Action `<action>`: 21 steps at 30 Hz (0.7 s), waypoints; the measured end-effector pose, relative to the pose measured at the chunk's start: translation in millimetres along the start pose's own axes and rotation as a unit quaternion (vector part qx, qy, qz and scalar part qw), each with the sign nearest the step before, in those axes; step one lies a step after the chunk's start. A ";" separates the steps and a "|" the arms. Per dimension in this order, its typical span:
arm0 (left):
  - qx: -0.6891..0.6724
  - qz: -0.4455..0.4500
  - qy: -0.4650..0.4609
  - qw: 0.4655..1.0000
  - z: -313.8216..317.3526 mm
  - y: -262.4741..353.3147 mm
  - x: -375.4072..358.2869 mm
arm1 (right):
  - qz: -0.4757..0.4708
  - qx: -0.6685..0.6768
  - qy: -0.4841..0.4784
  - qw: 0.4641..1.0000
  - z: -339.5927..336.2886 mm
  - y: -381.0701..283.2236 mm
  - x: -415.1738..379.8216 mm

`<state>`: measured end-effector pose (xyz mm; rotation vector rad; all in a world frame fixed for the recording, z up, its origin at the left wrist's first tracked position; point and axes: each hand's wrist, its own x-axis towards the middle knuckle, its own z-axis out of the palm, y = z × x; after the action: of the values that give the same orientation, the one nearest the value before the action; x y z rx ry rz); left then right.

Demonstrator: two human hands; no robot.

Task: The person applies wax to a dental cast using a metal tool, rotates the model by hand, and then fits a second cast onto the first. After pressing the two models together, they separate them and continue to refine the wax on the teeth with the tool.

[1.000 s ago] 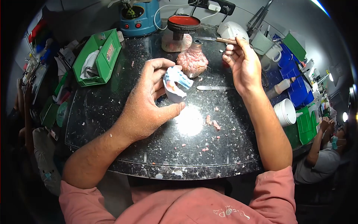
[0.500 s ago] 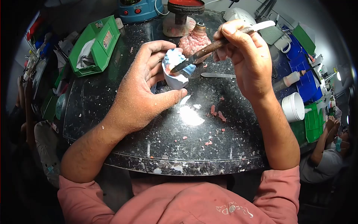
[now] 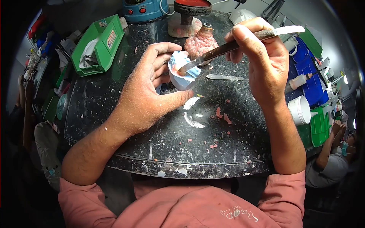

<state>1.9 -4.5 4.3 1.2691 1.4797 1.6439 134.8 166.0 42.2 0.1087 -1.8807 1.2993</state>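
Note:
My left hand (image 3: 142,89) is closed around a pale blue and white dental cast (image 3: 183,79), gripping it between thumb and fingers above the table. A reddish patch shows on the cast's inner side. In my right hand (image 3: 262,57) is a wax knife (image 3: 222,49), with a dark wooden handle and a metal blade; its other, whitish end sticks out past my fingers to the right. The blade tip rests at the reddish patch. Behind the cast stands a burner (image 3: 201,41) coated in lumpy pink wax. A flat metal blade (image 3: 227,77) lies on the table nearby.
A dish of red wax on a stand (image 3: 186,21) is at the back, beside a blue machine (image 3: 142,12). At left sits a green bin (image 3: 102,57); at right, a white tub (image 3: 299,110) and blue trays (image 3: 308,72). Pink scraps (image 3: 227,118) dot the black table (image 3: 159,152). Another person (image 3: 334,159) works far right.
My right hand has shifted right and the wax knife is drawn back slightly, more of its metal blade showing. The cast has tilted a little and moved slightly right.

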 end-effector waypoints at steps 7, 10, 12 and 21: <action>-0.005 -0.002 -0.007 1.000 0.0 -0.3 0.5 | -0.019 -0.043 -0.003 0.999 3.3 -6.1 -1.6; -0.005 0.004 -0.006 1.000 -0.2 -0.9 0.4 | -0.021 -0.046 0.005 0.999 6.1 -7.6 -3.0; -0.003 0.001 -0.005 1.000 -0.1 -0.4 0.2 | -0.022 -0.050 0.012 0.998 3.9 0.0 -4.6; -0.002 0.013 -0.002 1.000 0.5 0.2 0.2 | -0.073 -0.007 0.069 0.995 -11.4 -0.8 8.6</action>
<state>2.2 -4.1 4.5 1.2940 1.4634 1.6580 136.2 178.0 49.9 0.1427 -1.7320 1.1656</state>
